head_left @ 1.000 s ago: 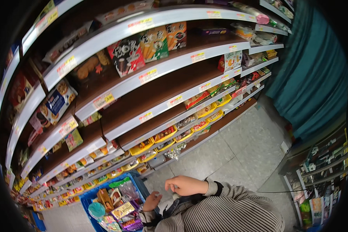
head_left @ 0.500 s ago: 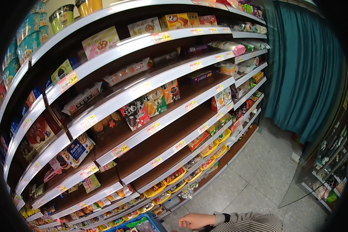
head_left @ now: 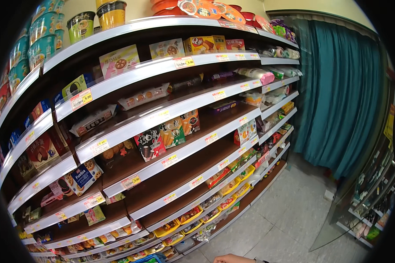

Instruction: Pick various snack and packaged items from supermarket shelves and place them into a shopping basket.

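Only the upper edge of my right hand (head_left: 231,259) shows at the bottom of the head view, with a striped cuff (head_left: 260,261) beside it. Its fingers are cut off by the lower edge, so I cannot tell whether it is open or closed. It hangs over the floor in front of the shelves, apart from the goods. Left of it, the rim of a blue basket (head_left: 150,257) with packages inside peeks in at the lower edge. My left hand is out of sight.
Long shelves (head_left: 171,164) with pale price rails hold snack boxes (head_left: 151,143), cookie packs (head_left: 144,96) and yellow bins (head_left: 166,229). Cup noodles (head_left: 111,15) stand on top. A teal curtain (head_left: 342,87) hangs at the right, above grey floor tiles (head_left: 267,219). Another rack (head_left: 368,215) stands far right.
My view has tilted up, bringing more of the top shelf into sight. My right hand and the blue basket now sit lower, mostly beyond the bottom edge.
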A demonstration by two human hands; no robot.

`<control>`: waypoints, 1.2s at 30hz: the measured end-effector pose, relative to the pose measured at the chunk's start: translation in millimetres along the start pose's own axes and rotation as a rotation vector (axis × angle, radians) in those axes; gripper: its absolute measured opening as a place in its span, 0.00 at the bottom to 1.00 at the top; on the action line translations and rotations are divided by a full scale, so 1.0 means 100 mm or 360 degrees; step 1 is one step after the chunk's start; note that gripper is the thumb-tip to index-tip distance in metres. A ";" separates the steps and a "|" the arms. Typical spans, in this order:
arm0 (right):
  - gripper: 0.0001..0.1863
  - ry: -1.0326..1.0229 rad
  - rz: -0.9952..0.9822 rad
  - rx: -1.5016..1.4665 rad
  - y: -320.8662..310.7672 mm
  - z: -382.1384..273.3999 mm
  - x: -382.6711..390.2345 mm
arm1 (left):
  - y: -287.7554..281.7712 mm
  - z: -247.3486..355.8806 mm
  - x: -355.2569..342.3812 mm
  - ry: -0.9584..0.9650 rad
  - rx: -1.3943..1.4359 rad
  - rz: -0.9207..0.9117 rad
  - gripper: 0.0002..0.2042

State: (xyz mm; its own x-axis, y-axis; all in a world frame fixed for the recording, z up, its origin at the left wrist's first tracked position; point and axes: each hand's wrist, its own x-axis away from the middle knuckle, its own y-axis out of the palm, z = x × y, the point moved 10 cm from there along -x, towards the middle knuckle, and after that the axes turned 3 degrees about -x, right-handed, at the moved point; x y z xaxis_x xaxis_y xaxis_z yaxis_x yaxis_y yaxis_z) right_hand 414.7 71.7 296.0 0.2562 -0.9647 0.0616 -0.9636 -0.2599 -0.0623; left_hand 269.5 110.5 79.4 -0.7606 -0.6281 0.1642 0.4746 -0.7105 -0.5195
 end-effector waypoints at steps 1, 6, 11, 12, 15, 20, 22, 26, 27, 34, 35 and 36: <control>0.17 -0.0048 0.0030 0.0057 -0.04 0.05 0.01 | -0.02 0.02 -0.05 0.0008 0.0014 0.0017 0.19; 0.16 -0.0057 0.0111 0.0201 -0.52 -0.06 0.11 | 0.22 0.15 -0.54 -0.0107 -0.0270 -0.0120 0.20; 0.13 -0.0068 0.0345 0.0121 -1.27 -0.04 0.26 | 0.40 0.50 -1.24 -0.0054 -0.0350 -0.0204 0.20; 0.12 -0.0094 0.0411 0.0129 -1.40 -0.02 0.28 | 0.40 0.55 -1.34 -0.0048 -0.0365 -0.0214 0.20; 0.11 -0.0104 0.0452 0.0245 -1.70 0.12 0.41 | 0.42 0.99 -1.70 -0.0031 -0.0381 -0.0236 0.21; 0.10 -0.0019 0.0551 0.0239 -2.06 0.08 0.64 | 0.62 1.23 -2.12 0.0009 -0.0300 -0.0399 0.21; 0.09 0.0020 0.0578 0.0230 -2.16 0.07 0.68 | 0.71 1.22 -2.24 -0.0032 -0.0251 -0.0520 0.22; 0.10 0.0072 0.0695 0.0157 -2.31 0.18 0.63 | 0.70 1.27 -2.42 -0.0043 -0.0239 -0.0615 0.21; 0.10 0.0113 0.0669 0.0136 -2.31 0.19 0.58 | 0.66 1.26 -2.47 -0.0036 -0.0255 -0.0585 0.21; 0.12 0.0005 0.0556 0.0398 -2.64 0.24 -0.11 | 0.25 1.15 -2.81 0.0034 -0.0384 -0.0410 0.21; 0.14 -0.0071 0.0570 0.0473 -2.78 0.10 -0.24 | 0.15 1.14 -2.86 0.0047 -0.0408 -0.0388 0.20; 0.15 -0.0024 0.0571 0.0566 -2.98 -0.01 -0.39 | 0.06 1.12 -2.92 0.0062 -0.0432 -0.0369 0.20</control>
State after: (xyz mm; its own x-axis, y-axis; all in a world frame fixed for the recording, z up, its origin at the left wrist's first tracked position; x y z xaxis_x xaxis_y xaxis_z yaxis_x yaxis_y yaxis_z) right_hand 692.1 187.2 312.9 -0.0831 -0.9957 -0.0401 -0.9063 0.0922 -0.4124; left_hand 543.6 253.9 122.3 -0.8531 -0.4437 0.2745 0.1562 -0.7192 -0.6770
